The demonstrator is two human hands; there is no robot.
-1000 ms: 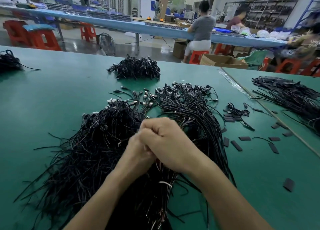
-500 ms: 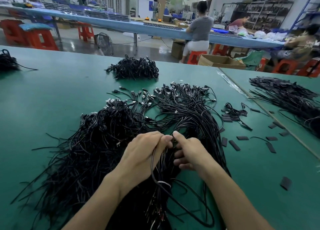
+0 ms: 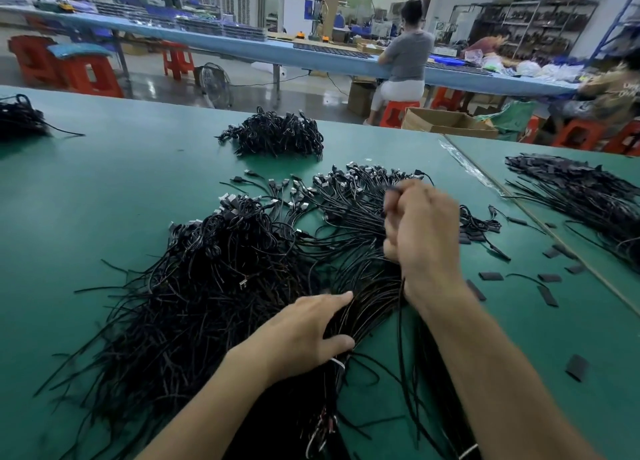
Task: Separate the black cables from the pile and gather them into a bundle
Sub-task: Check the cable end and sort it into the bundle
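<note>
A big pile of thin black cables (image 3: pixel 221 286) with metal plug ends fans across the green table (image 3: pixel 104 189). My left hand (image 3: pixel 304 331) lies on the near part of the pile, thumb and fingers curled round a gathered sheaf of cables (image 3: pixel 367 307). My right hand (image 3: pixel 422 231) is raised farther back over the pile, blurred, its fingers curled on one black cable (image 3: pixel 401 355) that runs down from the fist toward me. The connector ends (image 3: pixel 363 179) spread out beyond the right hand.
A tied bundle of black cables (image 3: pixel 277 136) lies at the back centre, another bundle (image 3: pixel 20 118) at the far left. A further cable heap (image 3: pixel 588 200) lies on the right table. Small black sleeve pieces (image 3: pixel 547 295) are scattered at the right. A person (image 3: pixel 405 61) sits at a blue bench behind.
My hands have come apart. The right hand has risen and moved back, drawing a cable out of the pile; the left hand has dropped lower onto the sheaf.
</note>
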